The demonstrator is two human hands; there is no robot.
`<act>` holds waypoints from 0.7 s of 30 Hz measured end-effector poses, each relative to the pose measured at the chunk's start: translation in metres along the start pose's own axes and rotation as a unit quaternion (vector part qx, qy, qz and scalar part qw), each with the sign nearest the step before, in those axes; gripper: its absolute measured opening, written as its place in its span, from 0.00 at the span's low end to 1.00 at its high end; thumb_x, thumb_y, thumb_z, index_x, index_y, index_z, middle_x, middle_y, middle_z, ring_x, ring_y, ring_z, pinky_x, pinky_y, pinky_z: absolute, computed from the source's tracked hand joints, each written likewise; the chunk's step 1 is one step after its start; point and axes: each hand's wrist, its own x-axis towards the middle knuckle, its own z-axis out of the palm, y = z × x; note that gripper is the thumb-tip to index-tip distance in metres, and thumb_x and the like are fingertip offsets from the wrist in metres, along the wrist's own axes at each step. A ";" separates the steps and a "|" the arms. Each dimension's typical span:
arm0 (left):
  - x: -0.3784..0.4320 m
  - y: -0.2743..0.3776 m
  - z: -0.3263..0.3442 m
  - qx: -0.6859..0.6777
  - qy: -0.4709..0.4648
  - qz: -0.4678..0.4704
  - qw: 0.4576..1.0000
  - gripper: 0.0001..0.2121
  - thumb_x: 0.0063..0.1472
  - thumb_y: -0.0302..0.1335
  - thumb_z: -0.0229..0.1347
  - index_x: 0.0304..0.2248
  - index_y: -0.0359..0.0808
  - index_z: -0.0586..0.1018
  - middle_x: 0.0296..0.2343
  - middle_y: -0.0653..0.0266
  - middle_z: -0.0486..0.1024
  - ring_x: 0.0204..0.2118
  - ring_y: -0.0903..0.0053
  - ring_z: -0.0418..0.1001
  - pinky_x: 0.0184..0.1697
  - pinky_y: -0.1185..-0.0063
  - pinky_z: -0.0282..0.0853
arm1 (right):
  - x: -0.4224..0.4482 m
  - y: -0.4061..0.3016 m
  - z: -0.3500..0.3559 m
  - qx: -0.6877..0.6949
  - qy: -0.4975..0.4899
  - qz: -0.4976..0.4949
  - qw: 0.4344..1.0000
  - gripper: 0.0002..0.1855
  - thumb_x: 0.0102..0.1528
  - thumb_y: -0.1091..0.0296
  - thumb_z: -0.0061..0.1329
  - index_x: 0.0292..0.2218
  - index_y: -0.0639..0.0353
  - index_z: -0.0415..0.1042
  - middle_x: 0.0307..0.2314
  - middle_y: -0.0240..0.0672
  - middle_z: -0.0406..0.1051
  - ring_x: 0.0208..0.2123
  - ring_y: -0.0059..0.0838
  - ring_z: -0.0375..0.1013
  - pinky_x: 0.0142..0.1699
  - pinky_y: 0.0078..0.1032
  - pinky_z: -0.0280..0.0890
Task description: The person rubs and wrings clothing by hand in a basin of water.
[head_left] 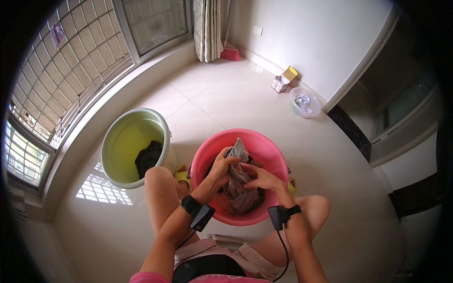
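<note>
A pink plastic bucket (244, 136) stands on the floor between my knees. Over it, my left hand (220, 168) grips a grey-brown cloth (238, 189), and one twisted end pokes up above the fingers. The lower part of this cloth hangs down among darker fabric in the bucket. My right hand (263, 178) is at the cloth's right side, fingers spread and the tips touching or close to it; whether they pinch it cannot be made out. To the left, a pale green bucket (124, 138) holds a dark garment (148, 157) and yellowish-looking liquid or lining.
Near the wall are a small open box (281, 83) and a translucent basin (315, 102) with light fabric inside. A red broom (230, 52) leans beside the curtain (208, 32). A barred window (78, 53) runs along the left; a doorway lies right. Cabled devices are strapped to both wrists.
</note>
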 end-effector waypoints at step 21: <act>0.051 -0.076 -0.091 -0.100 0.096 -0.100 0.985 0.14 0.57 0.37 0.44 0.36 0.35 0.65 0.29 0.63 0.69 0.30 0.73 0.69 0.33 0.72 0.67 | 0.000 -0.042 0.050 -0.386 0.334 -0.208 0.835 0.18 0.32 0.74 0.50 0.30 0.63 0.63 0.32 0.40 0.62 0.34 0.43 0.63 0.37 0.33 0.59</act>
